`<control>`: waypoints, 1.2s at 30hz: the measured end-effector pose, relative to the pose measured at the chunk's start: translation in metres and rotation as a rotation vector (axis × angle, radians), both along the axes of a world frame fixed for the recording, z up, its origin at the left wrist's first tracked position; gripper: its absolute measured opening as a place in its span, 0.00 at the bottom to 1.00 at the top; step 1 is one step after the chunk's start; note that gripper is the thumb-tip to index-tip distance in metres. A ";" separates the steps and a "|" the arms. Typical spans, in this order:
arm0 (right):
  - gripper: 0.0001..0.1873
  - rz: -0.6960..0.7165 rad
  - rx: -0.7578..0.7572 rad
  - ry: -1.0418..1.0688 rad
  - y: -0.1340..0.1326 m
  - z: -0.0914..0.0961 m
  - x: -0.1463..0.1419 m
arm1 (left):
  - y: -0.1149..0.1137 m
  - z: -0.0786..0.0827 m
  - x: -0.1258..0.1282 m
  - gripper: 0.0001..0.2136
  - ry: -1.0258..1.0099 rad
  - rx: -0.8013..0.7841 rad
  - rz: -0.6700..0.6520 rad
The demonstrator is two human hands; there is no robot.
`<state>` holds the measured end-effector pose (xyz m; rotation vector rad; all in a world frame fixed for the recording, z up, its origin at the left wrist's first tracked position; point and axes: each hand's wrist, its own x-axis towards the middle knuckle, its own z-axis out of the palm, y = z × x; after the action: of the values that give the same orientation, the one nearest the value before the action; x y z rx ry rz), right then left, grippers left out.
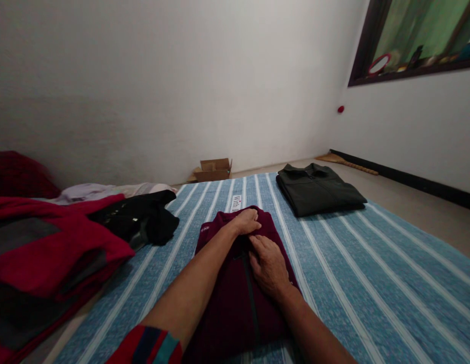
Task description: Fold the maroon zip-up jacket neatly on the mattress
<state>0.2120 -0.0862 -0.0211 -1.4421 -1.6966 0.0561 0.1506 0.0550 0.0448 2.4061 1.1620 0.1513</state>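
A maroon zip-front jacket [227, 308] lies folded on the bed right before me, its collar pointing away and a dark zip running down its middle. My left hand [247, 221] is at the collar, its fingers curled in on the cloth. Just below and to the right, my right hand [270, 265] bends its fingers onto the fabric at the neck opening beside the zip. The fingertips of both hands are partly hidden. Farther off on the right rests a folded dark jacket [320, 191] with its collar up.
A blue-and-white striped sheet [344, 273] covers the bed. Heaped on the left are a red and grey garment [60, 247] and black clothing [143, 215]. Beyond the bed's far edge, an open cardboard box [212, 170] and a broom [346, 163] lie by the walls.
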 end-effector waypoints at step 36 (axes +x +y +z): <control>0.16 -0.074 0.012 0.084 0.000 0.000 -0.001 | 0.000 0.006 -0.011 0.16 0.115 -0.144 -0.058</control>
<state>0.2114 -0.0862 -0.0209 -1.4715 -1.5720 0.0652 0.1397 0.0551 0.0503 2.3433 1.1120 -0.0881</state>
